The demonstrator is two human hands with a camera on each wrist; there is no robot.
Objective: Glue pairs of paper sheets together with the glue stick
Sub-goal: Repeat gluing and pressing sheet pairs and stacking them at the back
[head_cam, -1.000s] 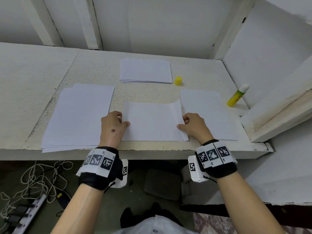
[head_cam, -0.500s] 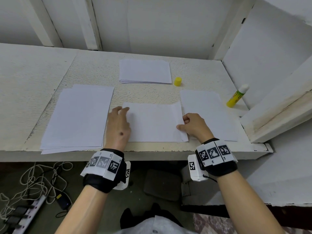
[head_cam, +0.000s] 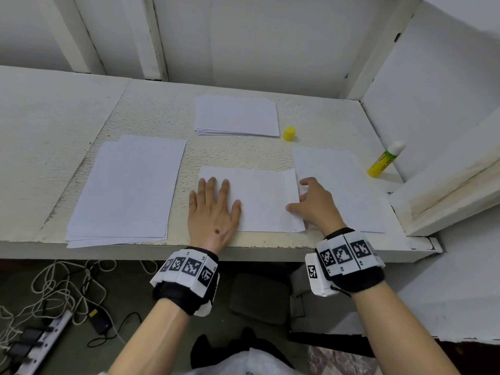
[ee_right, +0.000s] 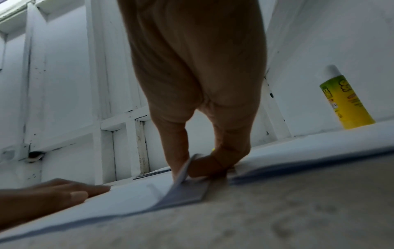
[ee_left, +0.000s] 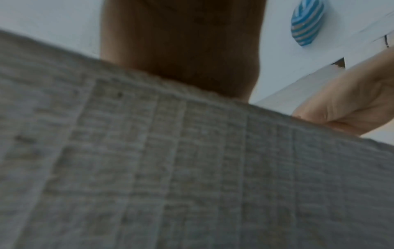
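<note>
A white middle sheet [head_cam: 259, 201] lies near the table's front edge. My left hand [head_cam: 215, 197] lies flat on its left part, fingers straight and spread. My right hand [head_cam: 299, 197] pinches the sheet's right edge; in the right wrist view the thumb and a finger [ee_right: 226, 151] hold the lifted edge of the middle sheet [ee_right: 183, 170]. The glue stick [head_cam: 385, 159], yellow-green with a white tip, leans against the right wall, also seen as the glue stick [ee_right: 345, 101]. Its yellow cap [head_cam: 289, 133] stands apart behind the sheet. The left wrist view shows only my dark palm [ee_left: 181, 50].
A paper stack [head_cam: 127, 188] lies at the left, a smaller stack [head_cam: 236, 116] at the back, and a single sheet [head_cam: 338, 185] under my right hand's side. A white wooden ledge [head_cam: 443, 190] bounds the right. Cables and a power strip [head_cam: 40, 339] lie on the floor.
My left hand has uncurled from the sheet's left edge and slid forward, now lying flat on it. My right hand stays at the right edge.
</note>
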